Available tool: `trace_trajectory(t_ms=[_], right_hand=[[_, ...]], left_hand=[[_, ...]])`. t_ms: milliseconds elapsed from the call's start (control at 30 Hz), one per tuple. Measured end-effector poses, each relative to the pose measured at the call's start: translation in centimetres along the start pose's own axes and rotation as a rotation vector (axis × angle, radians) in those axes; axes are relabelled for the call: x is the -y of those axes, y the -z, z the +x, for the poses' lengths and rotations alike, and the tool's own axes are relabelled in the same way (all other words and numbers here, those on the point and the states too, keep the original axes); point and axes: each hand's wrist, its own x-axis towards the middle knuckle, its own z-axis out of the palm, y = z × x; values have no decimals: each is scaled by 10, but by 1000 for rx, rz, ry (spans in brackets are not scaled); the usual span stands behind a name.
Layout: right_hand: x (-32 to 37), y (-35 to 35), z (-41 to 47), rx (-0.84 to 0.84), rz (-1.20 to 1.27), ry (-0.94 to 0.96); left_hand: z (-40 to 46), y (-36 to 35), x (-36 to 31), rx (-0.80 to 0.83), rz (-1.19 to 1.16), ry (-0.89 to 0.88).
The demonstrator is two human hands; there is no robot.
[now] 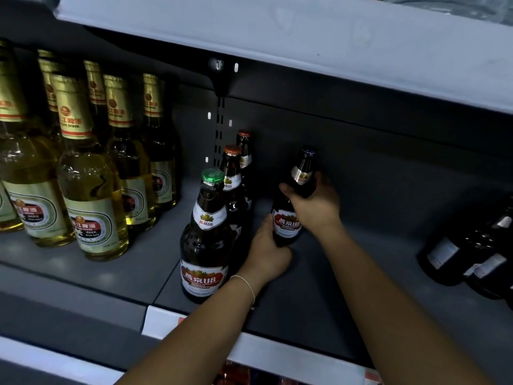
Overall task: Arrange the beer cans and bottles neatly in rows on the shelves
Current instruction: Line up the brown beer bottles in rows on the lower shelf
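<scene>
both hands held one dark brown glass beer bottle with a red label [287, 218] upright on the grey metal shelf [319, 287]: left hand [268, 252] wrapped its base, right hand [315, 202] clasped its shoulder, just right of a row of matching bottles [206, 240].

white price strip [291, 354], thin wrist bracelet [248, 284]

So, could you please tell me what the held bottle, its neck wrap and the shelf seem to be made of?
Held bottle, gripped by left hand and right hand: dark brown glass, glossy, judging by its sharp highlights. Neck wrap: probably silver foil or metallised paper, given its dull metallic sheen. Shelf: likely painted sheet metal, matt grey with a folded front edge.
</scene>
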Motion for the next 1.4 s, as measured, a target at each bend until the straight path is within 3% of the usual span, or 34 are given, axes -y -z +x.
trace_trajectory(t_ms=[300,767,1400], right_hand=[[-1,-2,-2,-9,13,-3],[17,-5,-3,6,1,-51],[21,-9,0,53,-14,-55]], left_hand=[[9,-3,20,-17,64,-50],[-20,1,-20,-129,251,-138],[-21,11,-21,-122,183,-138]])
